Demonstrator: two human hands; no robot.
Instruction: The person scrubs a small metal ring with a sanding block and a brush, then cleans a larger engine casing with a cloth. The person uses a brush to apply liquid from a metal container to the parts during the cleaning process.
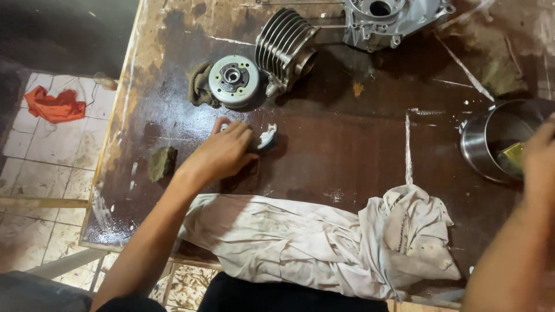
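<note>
The left hand [222, 153] is lying palm down w/ fingers bent on the dark wet table [347, 150], holding nothing I can see. A small white crumpled scrap [267, 136] is sitting just beside its fingertips, to the right. The right hand [539, 159] is well apart, reaching into a round shiny steel bowl [485, 144]; can't tell its grip.

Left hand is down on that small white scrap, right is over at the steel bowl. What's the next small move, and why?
Probably close the left hand's fingers on the white scrap and lift it. The fingertips already rest at its edge, it lies loose on the wet brown table, and the right hand is busy at the steel bowl.
</note>
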